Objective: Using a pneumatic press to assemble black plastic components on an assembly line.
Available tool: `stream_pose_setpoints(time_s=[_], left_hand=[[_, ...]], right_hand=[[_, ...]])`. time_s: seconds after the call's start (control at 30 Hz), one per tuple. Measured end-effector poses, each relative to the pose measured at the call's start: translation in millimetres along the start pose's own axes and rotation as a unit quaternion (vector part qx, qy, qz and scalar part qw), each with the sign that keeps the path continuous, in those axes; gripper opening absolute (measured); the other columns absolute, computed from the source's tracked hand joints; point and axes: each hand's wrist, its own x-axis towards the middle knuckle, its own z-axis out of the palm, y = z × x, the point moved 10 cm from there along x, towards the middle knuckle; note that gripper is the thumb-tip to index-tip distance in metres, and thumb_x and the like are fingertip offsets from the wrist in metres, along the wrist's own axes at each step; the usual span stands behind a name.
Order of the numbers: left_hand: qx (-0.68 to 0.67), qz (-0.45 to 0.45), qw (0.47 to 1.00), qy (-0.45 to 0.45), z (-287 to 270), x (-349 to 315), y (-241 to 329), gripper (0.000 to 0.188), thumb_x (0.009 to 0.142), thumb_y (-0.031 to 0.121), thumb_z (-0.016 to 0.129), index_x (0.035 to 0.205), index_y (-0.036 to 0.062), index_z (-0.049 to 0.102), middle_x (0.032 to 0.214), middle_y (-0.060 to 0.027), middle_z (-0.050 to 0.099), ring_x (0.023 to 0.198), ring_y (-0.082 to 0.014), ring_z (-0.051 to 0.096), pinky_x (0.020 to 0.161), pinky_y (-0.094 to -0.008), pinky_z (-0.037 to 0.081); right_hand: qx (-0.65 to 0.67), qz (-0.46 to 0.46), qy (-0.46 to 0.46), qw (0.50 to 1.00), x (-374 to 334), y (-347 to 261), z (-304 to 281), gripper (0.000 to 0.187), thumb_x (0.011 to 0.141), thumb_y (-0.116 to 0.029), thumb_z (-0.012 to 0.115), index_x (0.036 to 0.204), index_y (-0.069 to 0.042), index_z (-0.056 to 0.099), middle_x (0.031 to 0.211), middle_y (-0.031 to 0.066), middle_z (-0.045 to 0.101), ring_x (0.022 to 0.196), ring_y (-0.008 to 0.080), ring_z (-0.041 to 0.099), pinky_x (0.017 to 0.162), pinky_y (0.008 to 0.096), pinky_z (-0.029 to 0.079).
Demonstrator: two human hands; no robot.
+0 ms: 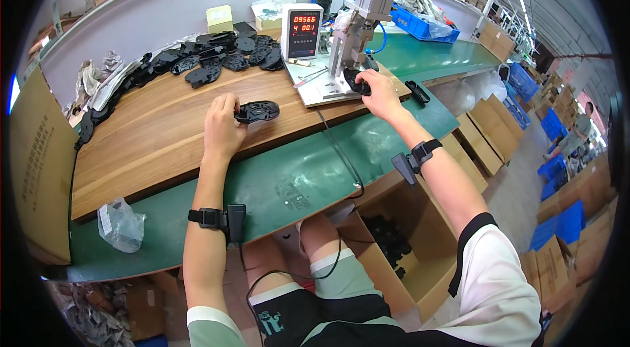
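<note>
Left hand (223, 125): grip closed, thumb and fingers pinching one end of a black oval plastic plate (258, 111), held over the wooden board (154, 134).
Right hand (382, 92): grip closed on a dark plastic part (355, 82) at the base of the pneumatic press (372, 0) (fingers hide some of it).
Press: cylinder upright above that part; can't tell whether the tooling touches it.
Step in hand: looks like seating or steadying the right-hand part under the tooling — could equally be taking it out; one picture doesn't settle it.
Next at press: if loading, square the part on the base, then get the fingers well out from under the tooling before any stroke. If unloading, clear the base and bring the left-hand plate over.
Plate pile (213, 53): loose black plates heaped along the back of the board, left of the digital counter box (302, 33) — plenty there by the look of it.
Green table (289, 180): carries the board; bare strip in front, plastic bag (122, 225) at its left end.
Risk: fingertips close to the tooling, I'd judge.
</note>
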Motion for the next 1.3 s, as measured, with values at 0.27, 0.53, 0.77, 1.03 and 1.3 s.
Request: stream_pose_setpoints(time_s=[0.27, 0.53, 0.77, 1.03, 1.3], left_hand=[[-0.077, -0.01, 0.997, 0.021, -6, 2, 9, 0.032, 0.07, -0.001, 0.076, 0.094, 0.003, 0.055, 0.092, -0.0117, 0.059, 0.091, -0.0366, 0.061, 0.079, -0.0454, 0.05], [0.01, -0.06, 0.994, -0.094, 23, -10, 0, 0.031, 0.081, 0.008, 0.075, 0.105, 0.0045, 0.056, 0.098, -0.018, 0.07, 0.095, -0.0406, 0.067, 0.079, -0.0475, 0.052], [0.045, -0.011, 0.988, -0.145, 30, -4, 43, 0.045, 0.088, 0.001, 0.065, 0.131, 0.0086, 0.055, 0.107, -0.0182, 0.072, 0.1, -0.039, 0.068, 0.086, -0.0503, 0.052], [0.047, 0.217, 0.971, -0.09, 86, 10, 152, 0.06, 0.085, -0.005, 0.06, 0.144, 0.005, 0.053, 0.132, -0.017, 0.068, 0.115, -0.0304, 0.068, 0.101, -0.0435, 0.05], [0.189, 0.346, 0.911, -0.119, 177, 37, 244, 0.046, 0.092, 0.007, 0.06, 0.137, 0.0062, 0.056, 0.134, -0.0218, 0.066, 0.128, -0.0341, 0.062, 0.105, -0.0433, 0.05]], right_hand=[[0.007, -0.009, 0.006, 1.0, 0, -3, -1, 0.036, 0.069, 0.007, 0.07, 0.102, -0.006, 0.065, 0.1, 0.0114, 0.068, 0.095, 0.0345, 0.067, 0.083, 0.0442, 0.053], [0.017, -0.001, -0.015, 1.0, 3, 0, 2, 0.035, 0.07, 0.006, 0.07, 0.102, -0.007, 0.066, 0.102, 0.0108, 0.069, 0.099, 0.0346, 0.067, 0.085, 0.044, 0.053], [-0.013, 0.0, -0.042, 0.999, 3, 12, 2, 0.032, 0.073, 0.001, 0.071, 0.102, -0.008, 0.065, 0.103, 0.0084, 0.068, 0.104, 0.0333, 0.066, 0.09, 0.0456, 0.05], [0.057, 0.03, 0.178, 0.982, -65, -16, -68, 0.029, 0.079, 0.004, 0.068, 0.106, -0.006, 0.064, 0.106, 0.011, 0.068, 0.106, 0.0356, 0.064, 0.091, 0.0464, 0.05], [0.053, 0.169, 0.202, 0.963, -325, -71, -103, 0.04, 0.07, 0.013, 0.063, 0.107, -0.003, 0.064, 0.112, 0.0164, 0.067, 0.105, 0.0388, 0.063, 0.095, 0.0466, 0.051]])
